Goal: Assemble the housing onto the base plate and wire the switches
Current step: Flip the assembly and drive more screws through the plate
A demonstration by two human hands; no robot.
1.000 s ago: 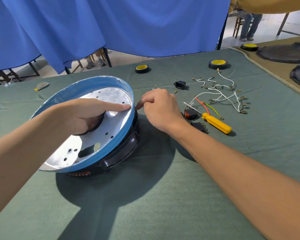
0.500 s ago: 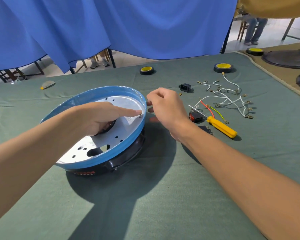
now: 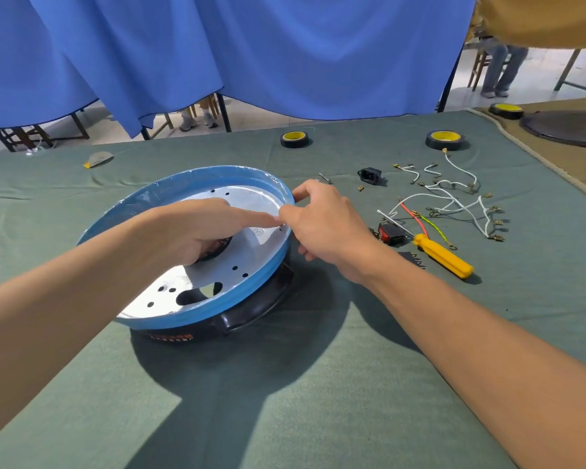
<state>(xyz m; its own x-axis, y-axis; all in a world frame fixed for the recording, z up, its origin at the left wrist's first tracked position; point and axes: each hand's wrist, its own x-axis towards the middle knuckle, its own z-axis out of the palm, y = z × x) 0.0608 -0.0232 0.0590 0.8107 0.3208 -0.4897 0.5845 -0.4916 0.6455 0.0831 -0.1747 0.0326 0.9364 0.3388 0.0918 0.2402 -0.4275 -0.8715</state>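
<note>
At the left of the frame the left hand (image 3: 197,231) lies over the base plate (image 3: 217,289), a silver disc with a blue rim. Its index finger is stretched out flat toward the plate's right edge and its other fingers curl down into the central opening. Whether they clasp that edge is hidden, so I cannot tell how firm the hold is. The plate sits tilted on the black housing (image 3: 251,316), near the middle of the green cloth (image 3: 285,401). A small screw (image 3: 282,227) stands at one of the edge holes, right where the index tip ends. Directly to its right the right hand (image 3: 325,225) has its fingers curled in over the rim, and the tips appear to pinch that screw, though it is too small to be certain. The step in hand looks like seating this fastener. To do it well, hold the plate down so its hole stays lined up with the housing below. Keep the screw upright and start it with light turns of the fingertips, so the thread catches before any tool is used. Further right, well apart from both hands, lie the red switch (image 3: 389,233), the yellow screwdriver (image 3: 442,255) just beside it, and the loose wires (image 3: 454,201) with their terminals. They are all untouched, so the wiring is not yet begun.
</note>
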